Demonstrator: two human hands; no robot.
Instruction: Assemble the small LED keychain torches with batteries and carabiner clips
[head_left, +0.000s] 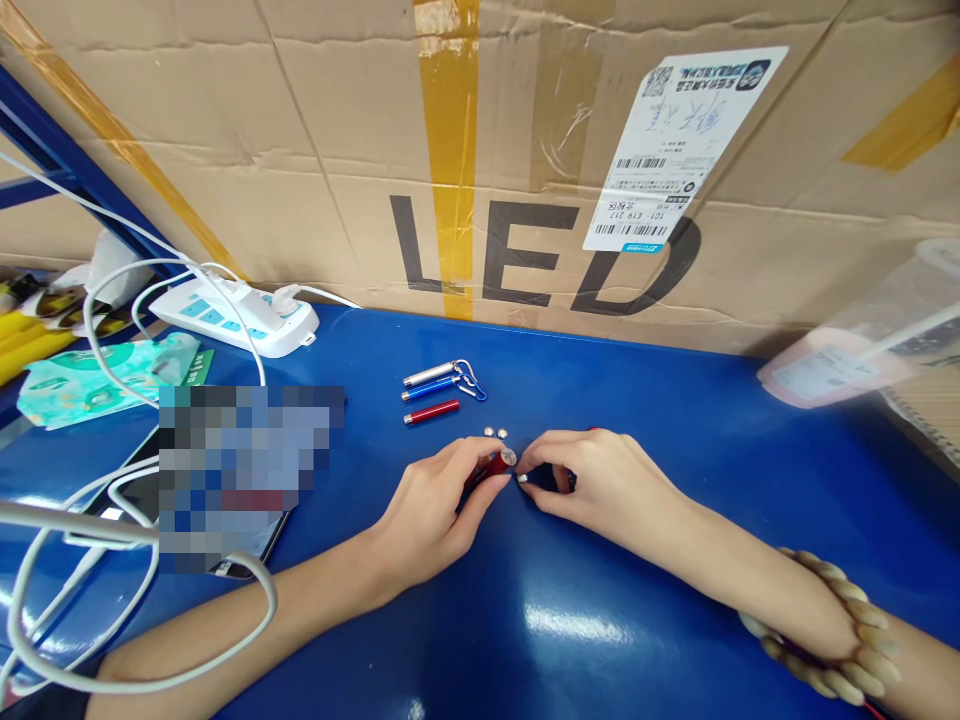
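My left hand (442,505) is closed around a small red flashlight (501,462), its round silver end turned toward my other hand. Just to the right, my right hand (600,475) pinches a tiny silver button cell (522,479) between thumb and forefinger, a short gap from the flashlight. Something red (594,430) peeks out behind the right knuckles; most of it is hidden. Beyond the hands lie two button cells (496,433) side by side. Farther back rest a red tube (431,412), a blue flashlight (429,389) and a silver one (429,374), with a carabiner clip (471,380) at their ends.
A large cardboard box (337,150) walls off the back of the blue table (585,620). On the left are a white power strip (247,318), a tissue pack (105,378), a tablet with a blurred screen (247,470) and looping white cables (142,685). A translucent pink container (832,365) stands right.
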